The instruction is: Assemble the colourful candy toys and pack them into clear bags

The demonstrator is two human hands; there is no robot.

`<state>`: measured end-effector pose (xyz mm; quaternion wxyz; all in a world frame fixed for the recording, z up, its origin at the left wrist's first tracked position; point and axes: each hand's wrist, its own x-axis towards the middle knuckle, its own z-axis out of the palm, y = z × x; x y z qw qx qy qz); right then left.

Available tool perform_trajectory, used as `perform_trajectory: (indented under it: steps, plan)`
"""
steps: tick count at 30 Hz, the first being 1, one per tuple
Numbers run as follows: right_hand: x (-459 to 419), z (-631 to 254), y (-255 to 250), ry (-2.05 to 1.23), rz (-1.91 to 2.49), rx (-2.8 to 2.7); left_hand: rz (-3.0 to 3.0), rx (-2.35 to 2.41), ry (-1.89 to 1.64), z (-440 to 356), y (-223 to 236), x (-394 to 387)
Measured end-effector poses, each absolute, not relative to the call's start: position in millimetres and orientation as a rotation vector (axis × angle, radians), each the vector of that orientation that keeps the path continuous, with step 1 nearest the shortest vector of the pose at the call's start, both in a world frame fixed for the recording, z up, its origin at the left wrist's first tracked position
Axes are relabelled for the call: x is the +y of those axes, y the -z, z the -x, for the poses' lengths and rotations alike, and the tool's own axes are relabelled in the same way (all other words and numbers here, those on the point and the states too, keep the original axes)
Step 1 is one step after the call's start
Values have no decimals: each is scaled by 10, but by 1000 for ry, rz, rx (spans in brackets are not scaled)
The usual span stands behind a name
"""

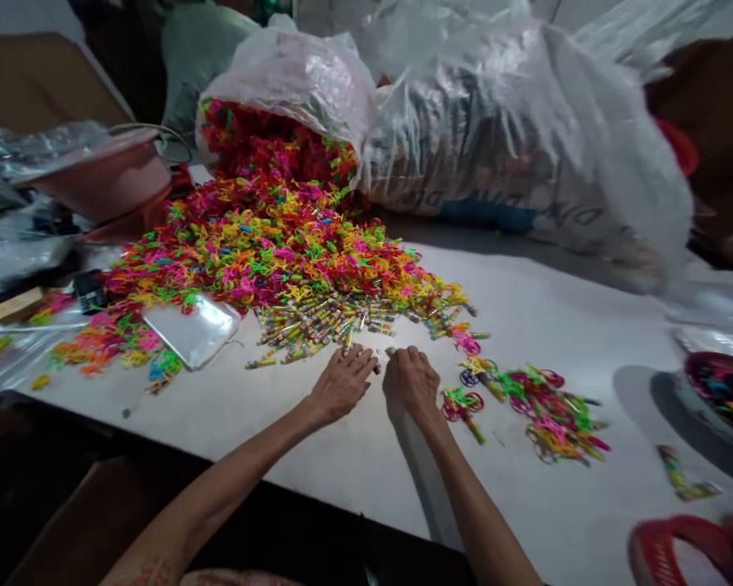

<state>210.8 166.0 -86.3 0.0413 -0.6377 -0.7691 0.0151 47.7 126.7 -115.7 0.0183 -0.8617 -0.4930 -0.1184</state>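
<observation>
My left hand [342,381] rests low over the white table at the near edge of a heap of thin patterned tubes [318,325]. Its fingers are bent, and the dark end of a small tube [377,369] shows by the thumb. Close beside it, my right hand [414,376] is curled with the knuckles up. A small tube end [392,352] pokes out at its fingertips; the rest is hidden under the hand. Behind the tubes spreads a big pile of bright plastic pieces [281,244] in pink, yellow, green and orange.
The pile spills from a plastic bag [305,73]. A clear flat packet [192,330] lies left, near a pink basin [103,175]. Loose bundles [555,411] with tubes lie right, before a bowl [721,407] and red-handled object [678,541]. Large wrapped sacks [494,138] stand behind.
</observation>
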Motion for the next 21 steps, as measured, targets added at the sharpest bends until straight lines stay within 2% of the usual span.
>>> perform_trajectory:
  steps: [3,8,14,19,21]
  plan:
    - [1663,-2054,834,-274,1897,-2279,2555,-1599,525,-352,1099,1167]
    - [1700,-1955,708,-728,1996,-2123,2126,-2000,833,92,922,1162]
    - [1752,-1926,670,-650,1789,-2269,2177,-2054,890,448,964,807]
    - [1820,-1868,649,-779,1955,-2141,2324,-2327,814,90,943,809]
    - [1816,-1797,648,-716,2026,-2215,2332,-2454,735,-98,904,932]
